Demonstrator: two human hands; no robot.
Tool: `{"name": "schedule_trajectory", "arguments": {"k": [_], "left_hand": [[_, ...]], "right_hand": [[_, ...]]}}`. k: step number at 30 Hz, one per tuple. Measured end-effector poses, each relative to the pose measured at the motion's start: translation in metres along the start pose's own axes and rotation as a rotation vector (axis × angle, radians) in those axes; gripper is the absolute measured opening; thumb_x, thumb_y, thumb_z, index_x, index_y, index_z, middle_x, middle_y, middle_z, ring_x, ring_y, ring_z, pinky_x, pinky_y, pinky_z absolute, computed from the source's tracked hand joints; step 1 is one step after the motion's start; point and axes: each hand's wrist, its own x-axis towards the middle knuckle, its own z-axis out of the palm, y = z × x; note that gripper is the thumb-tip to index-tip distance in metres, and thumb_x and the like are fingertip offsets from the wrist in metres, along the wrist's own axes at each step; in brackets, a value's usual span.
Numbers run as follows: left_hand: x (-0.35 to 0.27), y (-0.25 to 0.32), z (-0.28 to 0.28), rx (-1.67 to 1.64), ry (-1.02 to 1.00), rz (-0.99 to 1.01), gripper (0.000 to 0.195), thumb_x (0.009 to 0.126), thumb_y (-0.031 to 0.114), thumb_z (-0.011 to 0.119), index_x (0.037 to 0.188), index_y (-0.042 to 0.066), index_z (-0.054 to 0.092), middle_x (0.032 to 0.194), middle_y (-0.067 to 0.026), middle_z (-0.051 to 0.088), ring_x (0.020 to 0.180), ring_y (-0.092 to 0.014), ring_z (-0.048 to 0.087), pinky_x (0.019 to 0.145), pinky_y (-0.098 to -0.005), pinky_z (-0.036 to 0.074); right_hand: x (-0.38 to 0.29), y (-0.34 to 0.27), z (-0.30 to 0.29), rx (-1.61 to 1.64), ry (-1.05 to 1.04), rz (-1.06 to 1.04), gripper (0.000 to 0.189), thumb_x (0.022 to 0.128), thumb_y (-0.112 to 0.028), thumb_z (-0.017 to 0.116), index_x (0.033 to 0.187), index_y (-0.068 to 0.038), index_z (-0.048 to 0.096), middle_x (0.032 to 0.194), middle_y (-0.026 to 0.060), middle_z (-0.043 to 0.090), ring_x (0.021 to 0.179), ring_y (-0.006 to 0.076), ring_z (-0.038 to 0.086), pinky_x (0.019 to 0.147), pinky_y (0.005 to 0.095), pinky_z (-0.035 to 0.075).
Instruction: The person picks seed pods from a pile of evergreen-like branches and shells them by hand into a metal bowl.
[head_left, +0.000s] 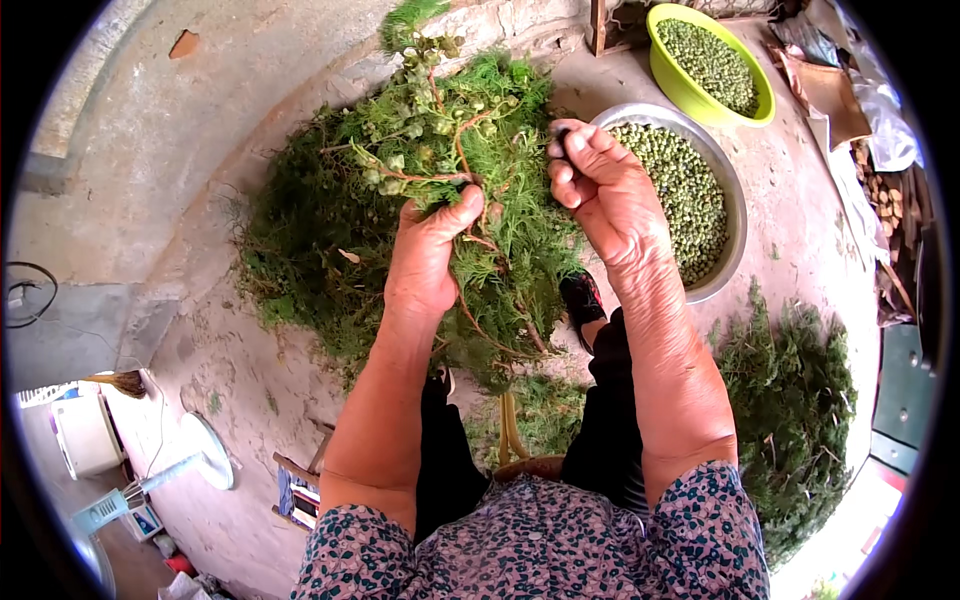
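Observation:
A cut conifer branch (450, 142), likely arborvitae, has reddish stems, feathery green sprays and clusters of round green cones (390, 176). My left hand (431, 247) grips its stem, thumb on top, over a large heap of green cuttings (322, 232). To the right of the branch, my right hand (604, 172) is raised with curled fingers, beside the rim of a metal basin (739, 225). Something dark shows by the thumb and forefinger; whether it is held is unclear. Small green cones (686, 195) fill the basin, which my right wrist partly covers.
A yellow-green plastic basin (660, 75) of green cones stands beyond the metal one. Another heap of cuttings (795, 412) lies at right. At lower left are a standing fan (206, 450) and a small folding stool (296, 491). Firewood (885, 195) is stacked at far right.

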Motion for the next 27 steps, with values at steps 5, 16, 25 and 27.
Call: {"name": "schedule_trajectory", "arguments": {"k": [5,16,25,27], "left_hand": [[0.003,-0.002,-0.005,0.108,-0.05,-0.022,0.015,0.07,0.008,0.07,0.084,0.004,0.065,0.076,-0.0012,0.063,0.067,-0.01,0.056,0.064,-0.0239,0.043],[0.001,-0.017,0.003,0.232,0.046,0.249,0.008,0.072,-0.005,0.064,0.079,-0.002,0.061,0.076,-0.0016,0.059,0.065,-0.006,0.051,0.056,-0.0203,0.041],[0.0,-0.019,0.0,0.331,0.048,0.311,0.008,0.073,-0.002,0.065,0.08,-0.003,0.062,0.074,-0.0014,0.06,0.062,-0.007,0.051,0.057,-0.0226,0.042],[-0.002,-0.018,0.0,0.381,0.022,0.319,0.008,0.073,-0.003,0.064,0.081,-0.003,0.062,0.075,-0.0018,0.061,0.063,-0.008,0.052,0.058,-0.0235,0.043]], "right_hand": [[-0.011,0.002,0.017,-0.331,-0.088,-0.027,0.01,0.08,-0.007,0.059,0.089,-0.001,0.062,0.068,-0.0002,0.058,0.051,0.0045,0.046,0.044,0.017,0.036],[-0.015,0.017,0.028,-0.713,-0.097,-0.118,0.01,0.077,0.003,0.057,0.085,0.0,0.063,0.071,0.0025,0.058,0.056,0.0067,0.05,0.05,0.0195,0.042],[-0.013,0.032,0.025,-0.788,-0.118,-0.303,0.01,0.074,0.002,0.061,0.085,0.002,0.061,0.073,0.0051,0.057,0.052,0.0076,0.05,0.048,0.0205,0.042],[-0.012,0.033,0.025,-0.813,-0.1,-0.312,0.013,0.073,0.0,0.063,0.086,0.003,0.061,0.071,0.0055,0.057,0.052,0.0082,0.051,0.048,0.0211,0.042]]}}
